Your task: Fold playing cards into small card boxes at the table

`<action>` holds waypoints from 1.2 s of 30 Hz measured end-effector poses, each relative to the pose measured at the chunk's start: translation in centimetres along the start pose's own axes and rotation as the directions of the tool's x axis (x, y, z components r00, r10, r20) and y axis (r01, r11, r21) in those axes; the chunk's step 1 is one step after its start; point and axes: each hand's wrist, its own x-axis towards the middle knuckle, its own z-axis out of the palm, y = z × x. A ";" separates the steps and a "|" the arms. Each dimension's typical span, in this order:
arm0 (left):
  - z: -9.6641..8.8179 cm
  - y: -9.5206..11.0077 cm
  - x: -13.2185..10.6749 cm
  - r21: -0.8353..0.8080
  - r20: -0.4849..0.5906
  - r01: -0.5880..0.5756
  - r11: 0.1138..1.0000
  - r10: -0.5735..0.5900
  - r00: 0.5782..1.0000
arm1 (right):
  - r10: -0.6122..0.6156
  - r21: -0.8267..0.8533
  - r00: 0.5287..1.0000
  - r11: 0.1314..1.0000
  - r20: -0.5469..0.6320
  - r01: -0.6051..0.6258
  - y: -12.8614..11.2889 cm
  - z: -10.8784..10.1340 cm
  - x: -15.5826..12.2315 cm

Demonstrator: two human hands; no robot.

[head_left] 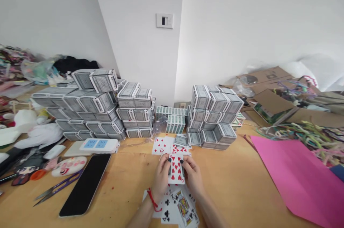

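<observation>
Between my two hands is a playing card (176, 169) with red heart pips, upright and facing me. My left hand (162, 173) pinches its left edge, with a red cord on the wrist, and my right hand (192, 175) grips the right edge. Patterned grey-green strips show behind the card at both sides; whether these are more cards I cannot tell. Below, partly under my forearms, lie loose face-up cards, among them a king of clubs (183, 206) and a four of clubs (167, 209). Beyond my hands lie more red-suited cards (161, 145), with a face-down card (181, 140) on top.
Stacked card decks rise at the left (96, 102), centre-left (135, 113) and right (212, 108). Smaller green-backed packs (175, 124) stand between them. A phone (85, 185), scissors (57, 188) and a power strip (99, 145) lie left. Pink paper (295, 178) and a cardboard box (274, 102) are right.
</observation>
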 end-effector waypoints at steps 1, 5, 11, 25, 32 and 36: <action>0.0 0.0 0.0 0.021 0.001 -0.011 1.000 0.011 1.000 | 0.000 0.002 1.000 1.000 0.000 0.000 0.0 0.0 0.0; -0.1 -0.1 0.1 0.042 0.069 0.000 0.999 -0.003 0.998 | -0.006 -0.007 1.000 1.000 -0.005 0.006 -0.1 0.3 -0.2; -0.6 -0.1 0.4 0.015 0.106 0.014 1.000 -0.016 0.994 | 0.041 0.054 0.999 0.998 0.001 -0.041 -0.3 0.8 -0.5; -0.7 -0.1 -0.2 0.221 0.118 -0.211 0.952 0.188 0.975 | 0.118 0.156 0.993 0.981 0.010 -0.118 -0.6 0.7 -0.4; -1.2 0.6 -0.1 0.369 0.170 -0.283 0.885 0.235 0.957 | 0.169 0.251 0.984 0.951 0.058 -0.179 -0.6 0.4 -0.1; -1.6 0.7 0.2 0.406 0.196 -0.312 0.859 0.252 0.948 | 0.227 0.277 0.971 0.930 0.080 -0.241 -0.3 0.2 0.3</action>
